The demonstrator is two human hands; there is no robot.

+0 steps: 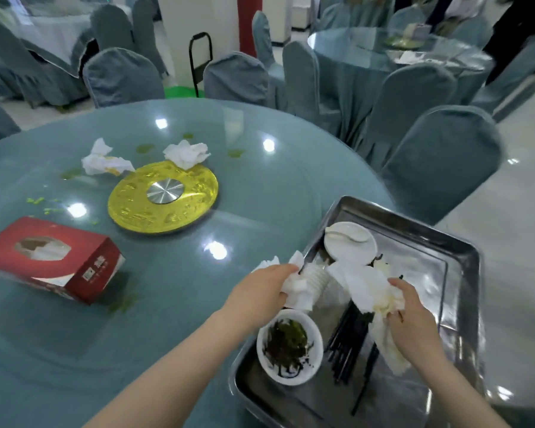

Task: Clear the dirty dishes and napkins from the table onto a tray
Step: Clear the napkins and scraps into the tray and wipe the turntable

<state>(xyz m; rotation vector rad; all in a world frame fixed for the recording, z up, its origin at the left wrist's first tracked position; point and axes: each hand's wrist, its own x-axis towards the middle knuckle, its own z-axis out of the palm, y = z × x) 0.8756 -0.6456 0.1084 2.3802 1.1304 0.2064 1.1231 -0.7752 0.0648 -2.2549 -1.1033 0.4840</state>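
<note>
A steel tray point(459, 251) sits at the table's near right edge. On it stand a white bowl of dark greens point(289, 347), a white plate with a spoon point(349, 240), black chopsticks point(348, 338) and a stack of white cups point(317, 278). My left hand point(260, 291) grips a crumpled white napkin point(297, 288) at the tray's left rim. Over the tray, my right hand point(414, 322) holds a stained white napkin point(371, 291). Two more crumpled napkins lie on the glass table, one at the far left point(104, 160) and one point(186, 153) beside the gold turntable hub.
A gold turntable hub point(162, 197) marks the centre of the round glass table point(74, 319). A red tissue box point(50, 257) lies at the left. Green food scraps point(44, 203) dot the glass. Covered chairs point(439, 162) ring the table; another table point(396, 54) stands behind.
</note>
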